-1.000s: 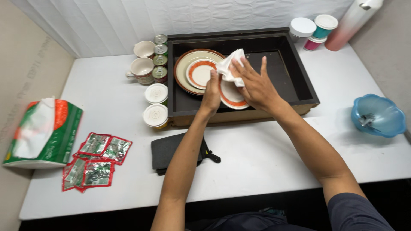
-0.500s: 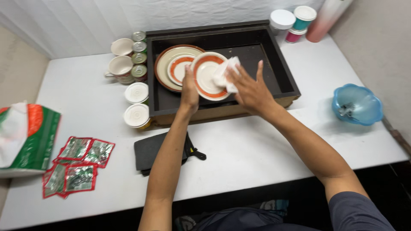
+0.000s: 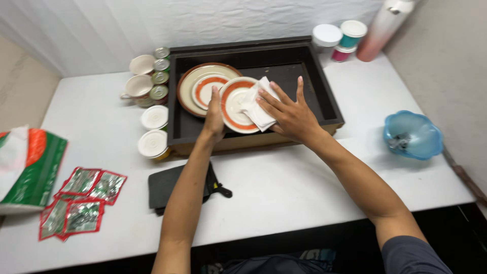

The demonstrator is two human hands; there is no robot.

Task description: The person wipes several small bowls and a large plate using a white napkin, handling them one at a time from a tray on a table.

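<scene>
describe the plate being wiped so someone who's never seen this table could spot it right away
Find the dark tray at the back of the white table. Over its front part the left hand holds an orange-banded plate tilted, while the right hand presses a white tissue on it; the other plates lie flat.

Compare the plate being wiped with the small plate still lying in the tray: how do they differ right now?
The wiped plate is tilted up, gripped at its edge by the left hand; the small plate lies flat on a larger plate. The wiped one is partly covered by a white tissue under the right hand; the other is uncovered. Both are cream with an orange band.
</scene>
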